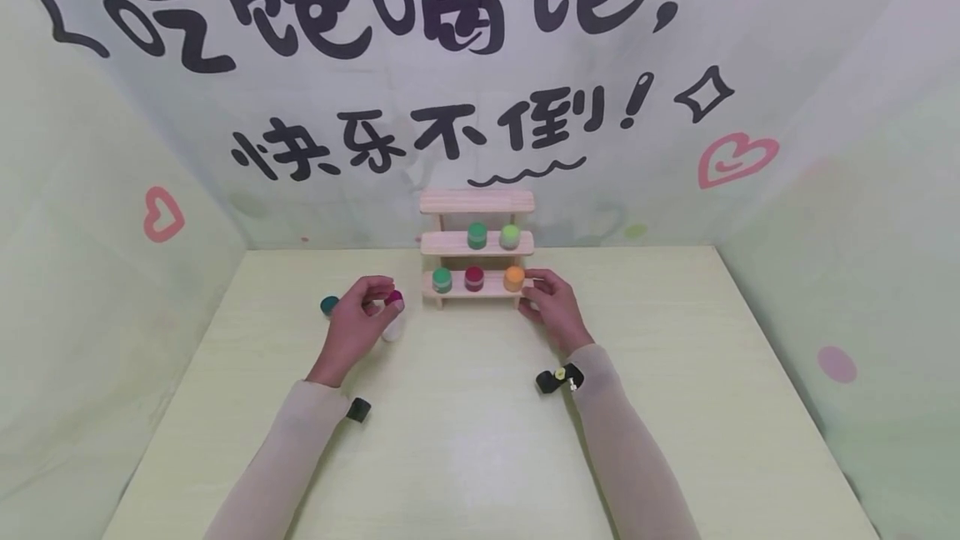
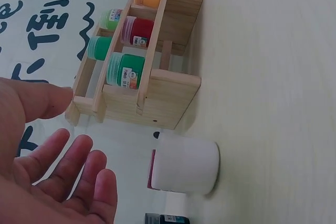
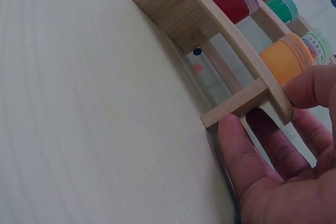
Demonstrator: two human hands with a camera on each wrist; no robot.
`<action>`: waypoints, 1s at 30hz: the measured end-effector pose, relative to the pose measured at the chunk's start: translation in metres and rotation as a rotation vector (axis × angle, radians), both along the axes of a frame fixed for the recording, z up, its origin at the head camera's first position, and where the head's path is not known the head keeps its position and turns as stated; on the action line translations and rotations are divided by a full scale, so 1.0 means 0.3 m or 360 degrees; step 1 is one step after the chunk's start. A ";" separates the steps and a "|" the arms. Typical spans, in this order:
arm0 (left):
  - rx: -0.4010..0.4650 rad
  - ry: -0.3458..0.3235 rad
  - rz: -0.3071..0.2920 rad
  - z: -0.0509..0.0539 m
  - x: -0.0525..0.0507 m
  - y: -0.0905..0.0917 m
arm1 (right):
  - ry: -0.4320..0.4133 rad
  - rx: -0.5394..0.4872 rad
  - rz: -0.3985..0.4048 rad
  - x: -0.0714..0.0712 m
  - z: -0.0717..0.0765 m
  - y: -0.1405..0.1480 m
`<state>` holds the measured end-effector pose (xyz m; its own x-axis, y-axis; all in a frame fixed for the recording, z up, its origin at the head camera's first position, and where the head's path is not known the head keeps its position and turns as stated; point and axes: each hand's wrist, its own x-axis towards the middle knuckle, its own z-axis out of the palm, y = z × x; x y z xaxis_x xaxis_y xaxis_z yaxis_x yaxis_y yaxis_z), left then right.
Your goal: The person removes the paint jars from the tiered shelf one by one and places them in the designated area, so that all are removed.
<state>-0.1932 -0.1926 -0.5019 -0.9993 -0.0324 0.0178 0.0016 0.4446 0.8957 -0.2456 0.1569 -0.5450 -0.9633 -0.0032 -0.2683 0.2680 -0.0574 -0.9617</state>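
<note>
My left hand (image 1: pixel 352 327) hovers beside a white cylinder (image 2: pixel 189 165) with a magenta top (image 1: pixel 393 297). In the left wrist view its thumb and fingers are spread, holding nothing. A small three-tier wooden rack (image 1: pixel 477 202) stands against the back wall. At its right end my right hand (image 1: pixel 557 308) grips the bottom shelf, thumb above and fingers below. Bottom-tier jars are green (image 1: pixel 442 280), dark red (image 1: pixel 474 279) and orange (image 1: pixel 513 278). On the middle tier sit a green jar (image 1: pixel 477 236) and a light green jar (image 1: pixel 510 237).
Left of my left hand, a dark teal jar (image 1: pixel 330 305) lies on the pale table (image 1: pixel 465 440). Printed cloth walls enclose the back and sides. Each wrist carries a small black camera mount (image 1: pixel 359 410).
</note>
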 end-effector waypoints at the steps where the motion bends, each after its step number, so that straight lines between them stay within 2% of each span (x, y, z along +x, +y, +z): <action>1: 0.0011 0.0009 -0.0003 0.005 -0.006 0.005 | -0.0005 0.0005 0.0001 0.000 0.000 0.000; 12: 0.0045 0.0059 -0.0006 0.060 -0.076 0.093 | -0.0020 0.0027 0.0003 0.000 0.003 0.000; 22: 0.0135 0.0145 -0.0040 0.078 -0.146 0.181 | -0.0010 -0.0001 -0.0007 0.004 0.005 -0.003; 30: 0.0156 0.0137 -0.0056 0.104 -0.197 0.250 | -0.0032 0.0003 -0.0002 0.001 0.004 -0.002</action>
